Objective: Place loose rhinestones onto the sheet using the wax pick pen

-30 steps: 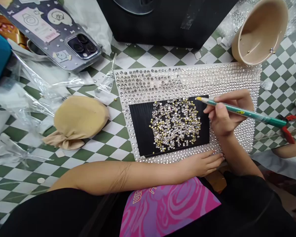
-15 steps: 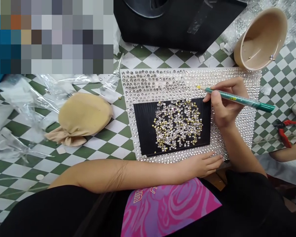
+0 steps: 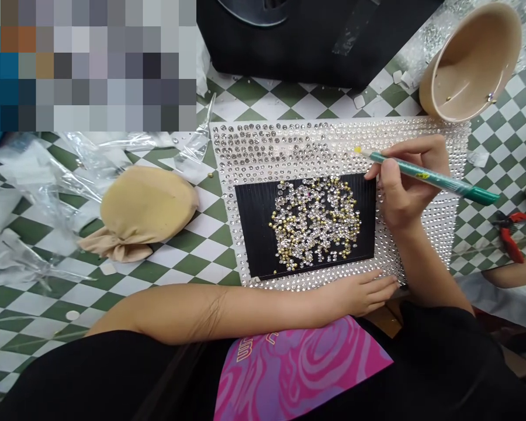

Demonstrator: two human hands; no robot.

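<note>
My right hand [image 3: 409, 184] is closed around a green pencil-like stick [image 3: 438, 178] with a yellow tip, held over the upper part of a sheet studded with clear rhinestones [image 3: 425, 234]. Its tip hovers near the rows of stones; contact I cannot tell. On the sheet lies a black card [image 3: 256, 228], bearing a heap of loose silver and gold rhinestones [image 3: 318, 225]. My left hand [image 3: 366, 292] rests flat on the sheet's near edge, fingers stretched out, holding nothing.
A tilted beige bowl [image 3: 473, 64] stands at the sheet's far right corner. Behind is a black box [image 3: 284, 52]. To the left lie a tan cloth-covered bundle [image 3: 149, 199] and clear plastic bags [image 3: 39, 187]. Another person's arm [image 3: 515, 272] and red-handled cutters [image 3: 511, 240] are at right.
My right hand and the stick have shifted slightly right over the sheet. The view has moved a little. My left hand stays put.
</note>
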